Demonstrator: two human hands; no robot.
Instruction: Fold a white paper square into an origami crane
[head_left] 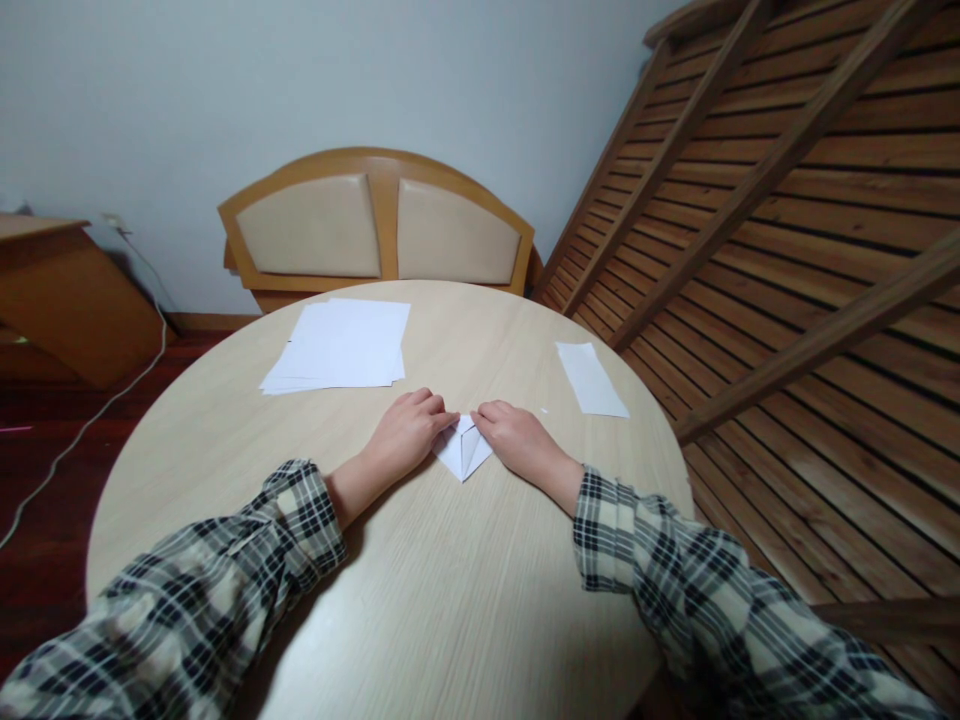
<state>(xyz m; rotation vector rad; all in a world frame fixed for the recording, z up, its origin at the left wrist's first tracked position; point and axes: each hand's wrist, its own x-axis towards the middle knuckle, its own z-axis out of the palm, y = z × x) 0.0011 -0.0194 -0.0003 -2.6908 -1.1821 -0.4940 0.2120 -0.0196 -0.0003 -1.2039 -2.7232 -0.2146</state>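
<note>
Folded paper [463, 458] sits on the surface [450, 590] between left hand [405, 432] and right hand [519, 438], neither nearer, tip toward the wearer, both hands' curled fingers pinching its far side edges.

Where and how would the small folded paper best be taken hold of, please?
The folded paper is probably best pinched at its near tip, coming from the person's side: that tip tapers toward the person and is uncovered, while the left hand and right hand are on its far part.
</note>
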